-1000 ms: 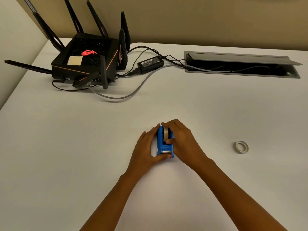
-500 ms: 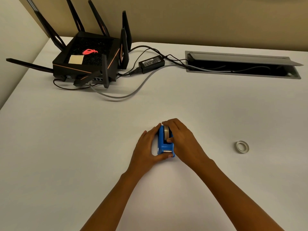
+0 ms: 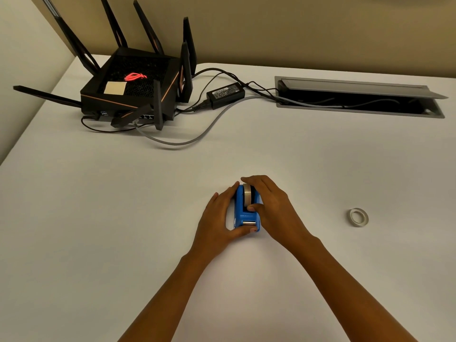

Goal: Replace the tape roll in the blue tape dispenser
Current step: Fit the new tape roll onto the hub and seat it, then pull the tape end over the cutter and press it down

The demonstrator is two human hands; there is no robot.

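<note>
Blue dispenser (image 3: 246, 213) stands on white table (image 3: 98, 230), cutter end toward the camera. Left hand (image 3: 219, 218) wraps its left side, thumb at the cutter. Right hand (image 3: 271, 206) covers the right side, fingers on the seated roll (image 3: 246, 196). Spare ring (image 3: 358, 217) lies well apart, right. Router (image 3: 130, 92) far left.
</note>
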